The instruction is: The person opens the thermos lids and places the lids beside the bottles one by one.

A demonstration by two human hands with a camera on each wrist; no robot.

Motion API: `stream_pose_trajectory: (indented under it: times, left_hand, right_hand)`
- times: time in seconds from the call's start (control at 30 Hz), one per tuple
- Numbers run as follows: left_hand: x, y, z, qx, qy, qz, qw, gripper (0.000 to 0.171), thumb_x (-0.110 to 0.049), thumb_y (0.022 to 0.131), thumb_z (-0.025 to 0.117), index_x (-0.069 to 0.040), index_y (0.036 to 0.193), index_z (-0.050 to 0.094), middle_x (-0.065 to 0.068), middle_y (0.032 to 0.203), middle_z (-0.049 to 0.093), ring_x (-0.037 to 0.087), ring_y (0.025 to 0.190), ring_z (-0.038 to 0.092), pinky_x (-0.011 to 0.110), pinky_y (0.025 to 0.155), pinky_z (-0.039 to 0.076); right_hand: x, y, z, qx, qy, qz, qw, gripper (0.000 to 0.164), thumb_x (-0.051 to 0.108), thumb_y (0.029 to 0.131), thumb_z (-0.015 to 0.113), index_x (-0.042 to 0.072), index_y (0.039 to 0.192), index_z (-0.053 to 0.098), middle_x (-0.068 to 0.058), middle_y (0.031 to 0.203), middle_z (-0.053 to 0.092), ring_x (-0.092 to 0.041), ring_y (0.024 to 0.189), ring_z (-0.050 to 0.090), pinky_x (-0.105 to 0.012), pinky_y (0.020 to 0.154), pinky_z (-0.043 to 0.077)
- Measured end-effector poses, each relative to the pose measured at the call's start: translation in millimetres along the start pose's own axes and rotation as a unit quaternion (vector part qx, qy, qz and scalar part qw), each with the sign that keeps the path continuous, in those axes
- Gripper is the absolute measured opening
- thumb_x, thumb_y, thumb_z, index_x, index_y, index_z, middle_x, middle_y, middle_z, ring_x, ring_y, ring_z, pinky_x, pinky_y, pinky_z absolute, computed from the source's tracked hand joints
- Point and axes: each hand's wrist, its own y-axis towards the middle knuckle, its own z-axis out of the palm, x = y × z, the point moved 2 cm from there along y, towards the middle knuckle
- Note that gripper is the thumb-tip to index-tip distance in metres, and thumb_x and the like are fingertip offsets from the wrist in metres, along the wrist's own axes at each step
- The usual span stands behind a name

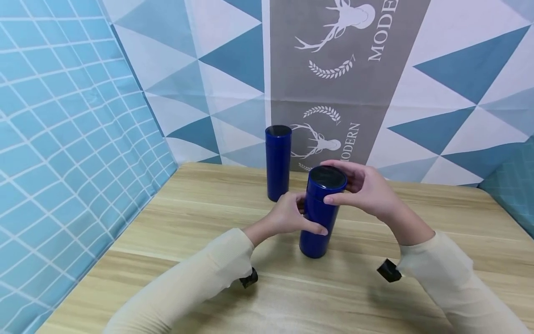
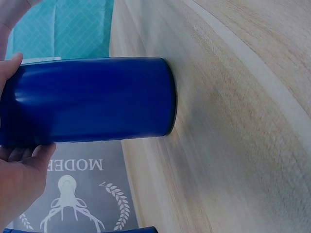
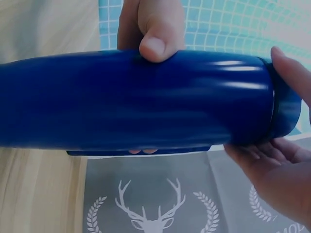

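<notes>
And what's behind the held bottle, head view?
Behind it, to the left: a second blue bottle, then the deer-print backdrop. Whatever the held bottle covers can't be seen.

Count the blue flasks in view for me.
2. One blue flask is held by the left hand and right hand; the other flask stands farther back on the table, left in the head view. No others show.
</notes>
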Motion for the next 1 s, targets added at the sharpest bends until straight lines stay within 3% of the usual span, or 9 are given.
stream_pose_trajectory:
  times: [0.37,0.57,1.0]
  left_hand:
    - [1.1,1.5,0.5,0.000,-0.004,-0.001,1.0000,0.056,-0.017,0.064,0.089,-0.011,0.114,0.065,0.006,0.107,0.073,0.004,0.086,0.067,0.020,0.078,0.055]
    - [1.0,1.2,0.6,-0.003,-0.011,-0.005,0.9999,0.056,-0.017,0.063,0.089,-0.011,0.114,0.065,0.005,0.108,0.073,0.004,0.088,0.067,0.020,0.080,0.055]
    - [0.9,1.1,0.6,-0.002,-0.004,-0.009,0.9999,0.056,-0.018,0.064,0.089,-0.011,0.115,0.065,0.005,0.108,0.073,0.005,0.084,0.066,0.019,0.077,0.054]
  right_hand:
    - [-10,7,-9,0.057,0.035,-0.039,0.997,0.063,-0.001,0.079,0.074,0.000,0.137,0.047,-0.008,0.126,0.064,-0.011,0.108,0.066,-0.021,0.089,0.055]
    - [-11,10,-12,0.079,0.032,-0.045,0.995,0.062,-0.001,0.081,0.073,0.001,0.137,0.047,-0.007,0.127,0.063,-0.019,0.112,0.064,-0.022,0.091,0.054]
    - [-17,18,-21,0.138,0.043,-0.061,0.988,0.063,-0.003,0.083,0.070,0.001,0.140,0.044,0.007,0.132,0.059,-0.018,0.119,0.061,-0.022,0.095,0.052]
